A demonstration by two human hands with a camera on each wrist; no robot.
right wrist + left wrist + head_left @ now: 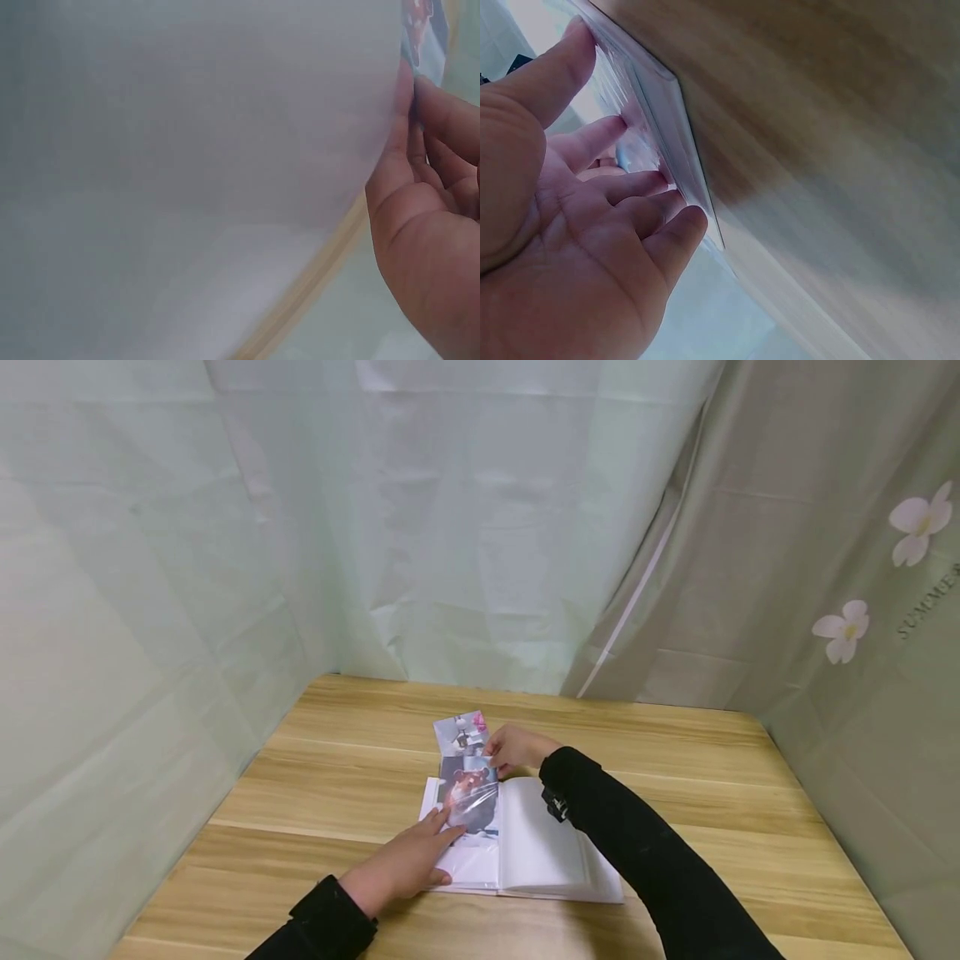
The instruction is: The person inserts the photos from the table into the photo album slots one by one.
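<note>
A photo album (542,843) lies open on the wooden table, its right page blank white. On the left page, a photo of a brown bear (468,787) sits partly under a clear plastic sleeve, its top end sticking out past the page. My right hand (520,750) pinches this photo near its upper right corner; the right wrist view shows thumb and fingers at the photo's edge (427,34). With fingers extended, my left hand (412,856) rests on the left page's lower left part, fingertips touching the sleeve. In the left wrist view the album's edge (682,142) is beside those fingers.
Another photo (460,734), with a pink flower, lies just beyond the album, partly covered by the bear photo. The wooden table (720,777) extends around the album. Pale curtains (480,527) hang behind and at both sides.
</note>
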